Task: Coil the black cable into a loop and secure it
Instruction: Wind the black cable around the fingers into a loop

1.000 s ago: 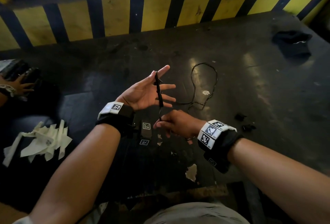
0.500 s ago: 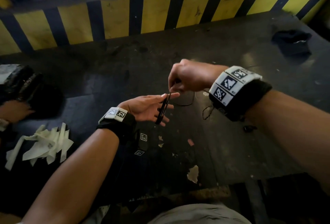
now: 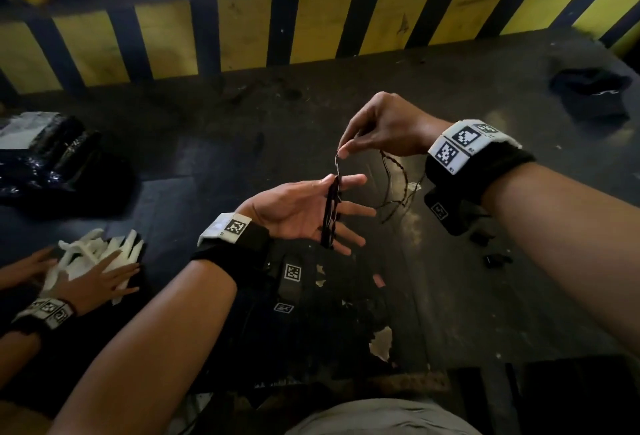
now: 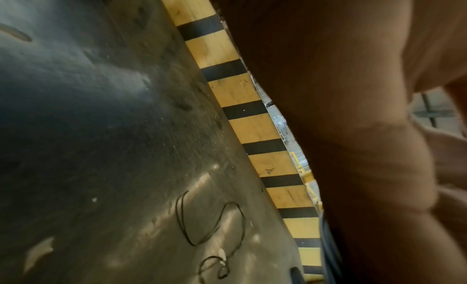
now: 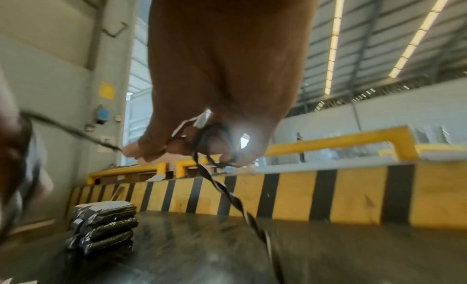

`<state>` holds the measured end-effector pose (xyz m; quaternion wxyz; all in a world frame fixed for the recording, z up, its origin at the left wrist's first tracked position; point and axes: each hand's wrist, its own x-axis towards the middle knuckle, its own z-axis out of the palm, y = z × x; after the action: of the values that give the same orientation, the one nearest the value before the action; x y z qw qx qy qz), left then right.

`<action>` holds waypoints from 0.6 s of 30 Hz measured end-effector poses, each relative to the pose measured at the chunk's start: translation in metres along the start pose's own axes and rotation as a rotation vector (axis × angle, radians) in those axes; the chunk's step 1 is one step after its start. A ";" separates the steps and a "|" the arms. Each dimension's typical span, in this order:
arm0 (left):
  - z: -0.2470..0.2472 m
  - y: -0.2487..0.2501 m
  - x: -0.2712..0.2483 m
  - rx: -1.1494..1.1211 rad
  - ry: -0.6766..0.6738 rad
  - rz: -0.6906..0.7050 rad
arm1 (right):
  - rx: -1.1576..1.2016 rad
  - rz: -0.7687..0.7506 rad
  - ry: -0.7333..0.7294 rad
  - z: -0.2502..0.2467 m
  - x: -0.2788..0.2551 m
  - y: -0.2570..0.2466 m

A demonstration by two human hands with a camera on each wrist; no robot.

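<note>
Black cable (image 3: 330, 207): coils across flat, spread left hand (image 3: 298, 212); right hand (image 3: 377, 129) pinches strand above (tail blurred, end hidden).

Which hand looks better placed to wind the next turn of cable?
Probably the right hand: it pinches the loose cable above the left hand, whose straight fingers serve as the spool.

The cable (image 3: 330, 207) is black, its free run twisted with a paler strand, and it crosses a dark grey, scuffed table (image 3: 450, 296). Along the far edge runs a barrier (image 3: 311, 25) striped yellow and black. White strips (image 3: 100, 254) lie at the near left, glossy black packets (image 3: 55, 154) at the far left, and both wristbands (image 3: 467, 143) carry black-and-white square markers.
</note>
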<state>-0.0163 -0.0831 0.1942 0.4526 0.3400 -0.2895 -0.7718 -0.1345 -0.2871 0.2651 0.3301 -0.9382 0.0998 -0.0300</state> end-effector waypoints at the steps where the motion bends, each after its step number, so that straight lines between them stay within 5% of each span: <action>1: 0.003 0.001 -0.001 -0.012 -0.045 0.022 | 0.081 0.019 -0.010 0.003 0.000 0.007; 7: 0.017 0.013 -0.002 -0.076 -0.197 0.174 | 0.467 0.157 -0.098 0.047 -0.018 0.040; 14: 0.011 0.015 -0.001 -0.138 -0.184 0.327 | 0.741 0.099 -0.126 0.097 -0.035 0.025; 18: 0.003 0.020 0.004 -0.113 -0.121 0.406 | 0.814 0.197 -0.158 0.121 -0.038 0.024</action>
<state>-0.0098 -0.0947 0.2099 0.5991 0.2020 -0.3350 -0.6986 -0.1611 -0.2231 0.1562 0.6816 -0.7166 0.1434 0.0369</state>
